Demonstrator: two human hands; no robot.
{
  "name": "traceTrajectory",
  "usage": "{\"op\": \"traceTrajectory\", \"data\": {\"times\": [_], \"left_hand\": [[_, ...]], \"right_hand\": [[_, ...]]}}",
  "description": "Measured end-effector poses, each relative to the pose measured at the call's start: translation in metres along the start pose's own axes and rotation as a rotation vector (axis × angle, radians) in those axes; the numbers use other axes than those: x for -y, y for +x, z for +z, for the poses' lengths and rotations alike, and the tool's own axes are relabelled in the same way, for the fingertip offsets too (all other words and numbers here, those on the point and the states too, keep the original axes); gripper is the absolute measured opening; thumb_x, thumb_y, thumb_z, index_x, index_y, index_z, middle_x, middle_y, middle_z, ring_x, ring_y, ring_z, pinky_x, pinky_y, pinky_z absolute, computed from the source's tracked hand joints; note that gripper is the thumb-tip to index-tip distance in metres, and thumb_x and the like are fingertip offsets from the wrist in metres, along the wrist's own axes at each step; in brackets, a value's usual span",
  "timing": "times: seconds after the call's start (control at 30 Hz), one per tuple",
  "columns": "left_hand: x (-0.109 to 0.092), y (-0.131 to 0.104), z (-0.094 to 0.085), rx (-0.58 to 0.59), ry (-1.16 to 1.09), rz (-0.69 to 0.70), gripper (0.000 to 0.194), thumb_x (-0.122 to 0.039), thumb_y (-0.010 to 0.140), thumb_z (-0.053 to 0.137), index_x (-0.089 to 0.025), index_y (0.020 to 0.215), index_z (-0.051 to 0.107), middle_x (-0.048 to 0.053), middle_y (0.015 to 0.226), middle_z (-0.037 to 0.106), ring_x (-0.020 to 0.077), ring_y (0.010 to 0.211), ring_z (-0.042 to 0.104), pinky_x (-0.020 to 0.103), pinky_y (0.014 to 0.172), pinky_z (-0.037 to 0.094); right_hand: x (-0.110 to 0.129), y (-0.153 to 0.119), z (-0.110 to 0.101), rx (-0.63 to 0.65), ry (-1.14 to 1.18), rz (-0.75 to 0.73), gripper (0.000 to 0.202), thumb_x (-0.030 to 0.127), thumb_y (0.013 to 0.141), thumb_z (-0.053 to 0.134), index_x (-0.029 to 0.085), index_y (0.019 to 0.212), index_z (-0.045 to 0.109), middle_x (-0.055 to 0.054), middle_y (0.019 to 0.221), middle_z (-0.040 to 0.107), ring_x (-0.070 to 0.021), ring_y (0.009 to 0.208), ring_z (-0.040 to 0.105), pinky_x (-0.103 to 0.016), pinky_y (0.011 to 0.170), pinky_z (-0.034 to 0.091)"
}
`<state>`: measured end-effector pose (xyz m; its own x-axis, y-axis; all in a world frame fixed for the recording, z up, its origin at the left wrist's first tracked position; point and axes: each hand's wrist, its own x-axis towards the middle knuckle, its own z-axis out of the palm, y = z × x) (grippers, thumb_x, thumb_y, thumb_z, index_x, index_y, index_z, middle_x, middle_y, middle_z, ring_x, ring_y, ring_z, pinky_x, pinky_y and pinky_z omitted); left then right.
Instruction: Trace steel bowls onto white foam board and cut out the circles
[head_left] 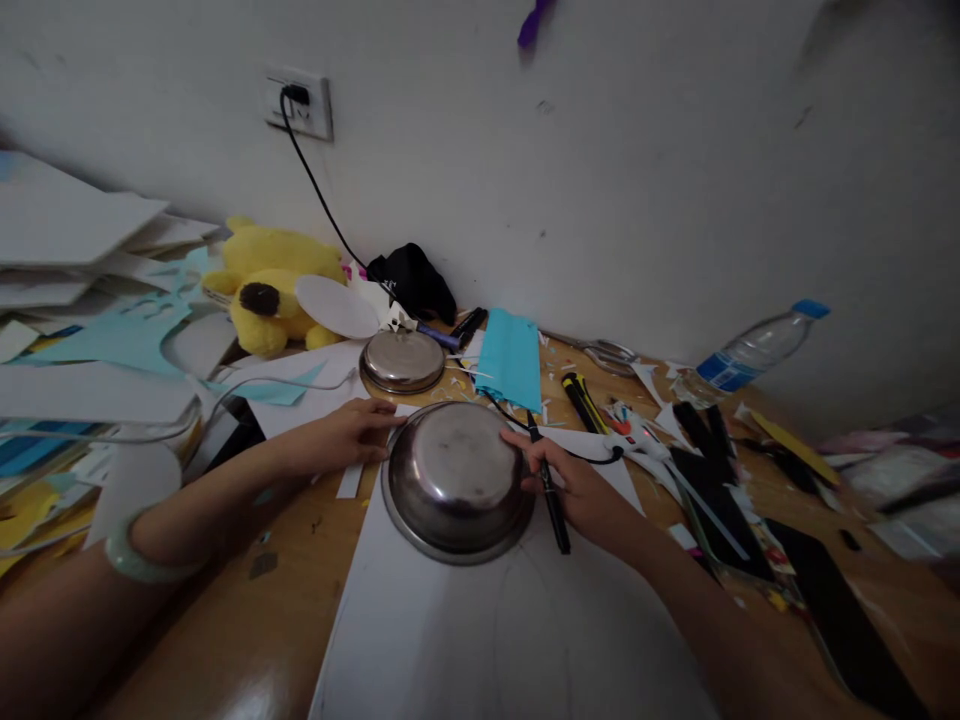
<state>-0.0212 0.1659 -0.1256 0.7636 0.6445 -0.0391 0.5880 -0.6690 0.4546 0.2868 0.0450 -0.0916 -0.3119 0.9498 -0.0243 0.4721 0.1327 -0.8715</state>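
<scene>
A metal bowl [461,470] lies upside down on a large white sheet [450,640]. At the bowl's left rim is my left hand [349,435], its fingers apart and touching or very near the edge. My right hand [562,480] is at the right side of the bowl, fingers bent around a black pen [553,505] that points down toward the sheet. Faint curved lines show on the sheet below the bowl. Just behind the bowl sits a smaller round metal lid or dish [403,360].
Behind are a yellow plush toy [274,285], a blue folded mask [510,358] and a box cutter [583,403]. To the right stand a tilted plastic bottle [750,355], a glue gun [637,440] and a phone [847,610]. Papers [97,390] pile up left.
</scene>
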Motion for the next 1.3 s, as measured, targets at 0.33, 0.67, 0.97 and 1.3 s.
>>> {"op": "traceTrajectory", "data": {"times": [0.33, 0.67, 0.97, 1.3], "left_hand": [[0.001, 0.003, -0.001, 0.070, -0.080, -0.077, 0.052, -0.031, 0.076, 0.061, -0.024, 0.127, 0.052, 0.011, 0.139, 0.040, 0.0299, 0.127, 0.036, 0.043, 0.106, 0.024], [-0.010, 0.001, 0.002, -0.118, -0.354, -0.202, 0.056, -0.026, 0.060, 0.072, -0.028, 0.115, 0.063, 0.008, 0.127, 0.053, 0.0346, 0.121, 0.042, 0.045, 0.104, 0.026], [-0.030, 0.005, 0.015, -0.320, -1.084, -0.387, 0.058, -0.004, 0.045, 0.072, -0.023, 0.099, 0.063, 0.006, 0.104, 0.065, 0.0299, 0.103, 0.057, 0.040, 0.089, 0.044], [-0.057, 0.004, 0.008, -0.221, -1.688, -0.397, 0.035, -0.013, 0.071, 0.067, -0.016, 0.105, 0.061, 0.006, 0.085, 0.069, 0.0198, 0.077, 0.065, 0.026, 0.071, 0.050]], "right_hand": [[-0.015, -0.002, -0.008, 0.025, -0.002, -0.059, 0.011, 0.014, 0.083, 0.041, 0.023, 0.076, 0.042, -0.008, 0.133, 0.050, -0.0210, 0.127, 0.041, -0.046, 0.101, 0.033], [-0.032, 0.002, -0.002, -0.093, 0.292, 0.004, 0.019, 0.034, 0.086, 0.050, 0.024, 0.077, 0.037, -0.009, 0.130, 0.052, -0.0209, 0.126, 0.043, -0.039, 0.096, 0.037], [-0.028, 0.001, 0.014, -0.203, 0.271, 0.142, 0.041, 0.050, 0.074, 0.063, 0.024, 0.077, 0.033, -0.008, 0.114, 0.060, -0.0214, 0.100, 0.057, -0.035, 0.084, 0.043], [-0.013, -0.011, 0.021, -0.318, 0.289, 0.131, 0.036, 0.046, 0.077, 0.061, 0.024, 0.077, 0.033, -0.010, 0.129, 0.053, -0.0239, 0.119, 0.049, -0.041, 0.094, 0.039]]}}
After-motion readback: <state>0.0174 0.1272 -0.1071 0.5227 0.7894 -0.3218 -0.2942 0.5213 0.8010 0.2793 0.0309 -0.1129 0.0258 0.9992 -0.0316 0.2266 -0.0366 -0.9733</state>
